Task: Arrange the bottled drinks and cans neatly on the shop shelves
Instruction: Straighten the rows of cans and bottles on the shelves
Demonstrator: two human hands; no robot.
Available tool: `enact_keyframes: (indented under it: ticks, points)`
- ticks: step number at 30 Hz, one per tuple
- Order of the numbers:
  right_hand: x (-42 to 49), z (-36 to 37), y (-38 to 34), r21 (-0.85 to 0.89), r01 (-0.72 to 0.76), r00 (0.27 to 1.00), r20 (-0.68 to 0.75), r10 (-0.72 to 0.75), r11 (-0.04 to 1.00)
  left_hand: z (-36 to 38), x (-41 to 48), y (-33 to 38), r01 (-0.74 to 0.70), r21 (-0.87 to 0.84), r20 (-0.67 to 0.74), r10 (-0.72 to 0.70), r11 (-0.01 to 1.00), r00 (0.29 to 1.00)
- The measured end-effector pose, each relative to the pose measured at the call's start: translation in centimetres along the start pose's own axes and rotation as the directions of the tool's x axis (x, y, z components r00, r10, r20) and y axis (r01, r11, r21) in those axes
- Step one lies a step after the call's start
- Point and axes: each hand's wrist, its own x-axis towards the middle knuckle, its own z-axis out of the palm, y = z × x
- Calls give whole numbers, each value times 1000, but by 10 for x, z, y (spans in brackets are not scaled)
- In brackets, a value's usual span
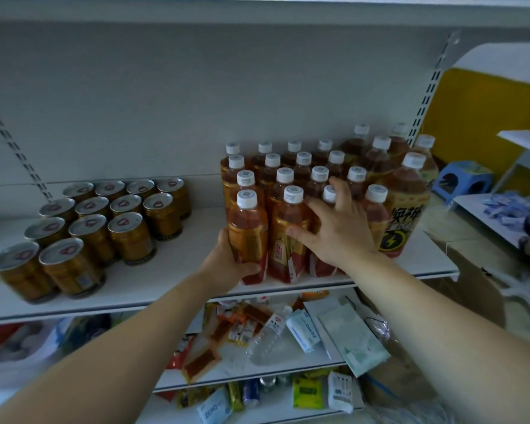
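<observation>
A person's left hand point(227, 264) grips 1 amber bottle point(248, 237) low on its body, at the front edge of the white shelf point(181, 270). The right hand point(334, 231) rests, fingers spread wide, on the neighbouring bottles point(292, 209). Gold cans point(89, 231) stand in rows at the shelf's left, larger bottles point(404, 203) at its right end.

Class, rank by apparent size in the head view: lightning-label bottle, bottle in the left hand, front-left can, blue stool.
1. lightning-label bottle
2. held bottle and front-left can: about alike, taller against wider
3. blue stool, though it stands farther off
</observation>
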Motion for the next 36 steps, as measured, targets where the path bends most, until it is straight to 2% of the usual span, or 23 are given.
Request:
enact_keyframes:
  ticks: [3,6,10,12,14,18,21,25,27,32,36]
  points:
    - [0,-1,0,-5,-3,1000,4,3,1000,4,0,3,4,9,10,-4,1000,1000]
    - [4,-6,-5,81,-32,999,15,31,996,-2,-1,6,8,40,26,-9,999,1000]
    - [23,-22,-16,133,93,995,20,-97,987,-9,-2,15,9,-44,-5,-10,999,1000]
    - [30,-29,-18,159,92,991,81,-106,983,-9,-2,17,-5,-45,-9,5,999,1000]
    - [30,-31,-20,167,83,992,85,-98,982,-9,-3,16,-13,-42,-9,13,999,1000]
    - [27,-27,-27,99,41,999,-36,-38,994,-7,-6,12,-22,-31,-8,22,999,1000]
    - [27,-23,-32,9,9,998,-62,-9,1000,-1,-7,12,-32,9,-30,33,999,999]
    - [29,-26,-20,-63,58,992,119,-50,996,-1,-4,9,-35,-2,-42,35,999,998]
    - [32,-26,-16,-45,78,980,187,-69,996,-1,-2,10,-46,16,-39,47,999,998]
    - [31,-22,-18,-45,79,982,174,-70,996,6,-5,11,-50,52,-88,55,997,995]
    - [33,-30,-20,-77,47,972,232,-27,996,-11,-6,18,-4,9,85,4,1000,996]
